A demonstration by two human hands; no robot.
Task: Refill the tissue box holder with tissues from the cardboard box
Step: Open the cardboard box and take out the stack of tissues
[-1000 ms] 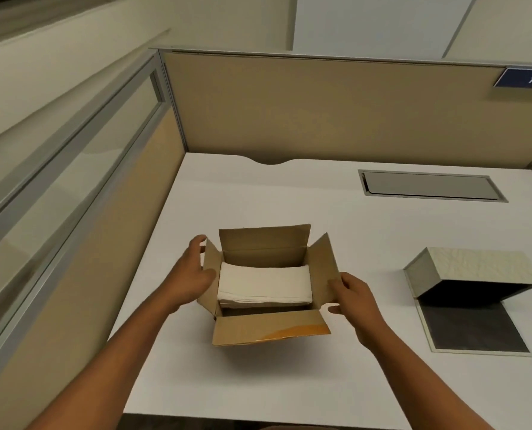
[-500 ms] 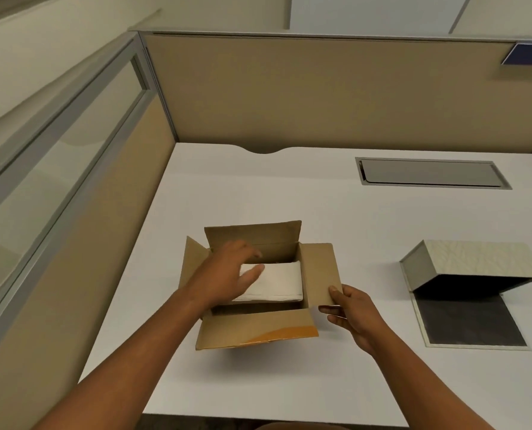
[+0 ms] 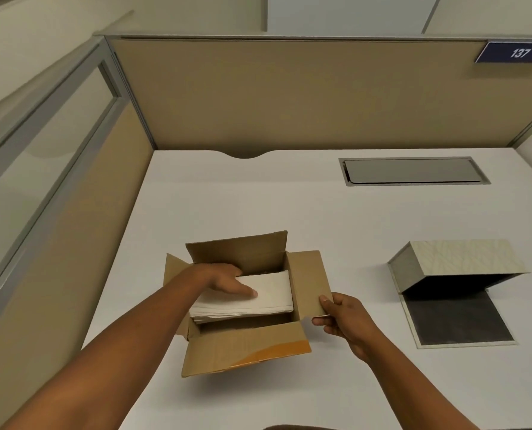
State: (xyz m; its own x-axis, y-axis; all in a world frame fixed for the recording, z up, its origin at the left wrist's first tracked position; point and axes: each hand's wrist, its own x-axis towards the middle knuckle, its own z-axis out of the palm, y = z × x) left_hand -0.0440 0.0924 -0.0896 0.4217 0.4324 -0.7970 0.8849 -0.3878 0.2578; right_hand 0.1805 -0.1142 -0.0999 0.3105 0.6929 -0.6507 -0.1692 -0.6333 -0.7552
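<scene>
An open brown cardboard box point(image 3: 246, 349) sits on the white desk in front of me, flaps spread. Inside lies a white stack of tissues point(image 3: 271, 293), tilted with its far side raised. My left hand point(image 3: 221, 279) reaches into the box and grips the stack's left end, thumb on top. My right hand point(image 3: 345, 318) pinches the box's right flap. To the right stands the tissue box holder point(image 3: 457, 259), a pale patterned cover tipped up and open over its dark base plate point(image 3: 457, 318); nothing is visible inside it.
Tan cubicle partitions close off the back and left of the white desk point(image 3: 258, 197). A grey metal cable hatch point(image 3: 410, 170) is set into the desk at the back right. A blue plate reading 137 point(image 3: 514, 52) hangs on the back partition.
My left hand left the box's left flap, went into the box and took hold of the tissue stack, which now sits raised and tilted. My right hand stays on the right flap.
</scene>
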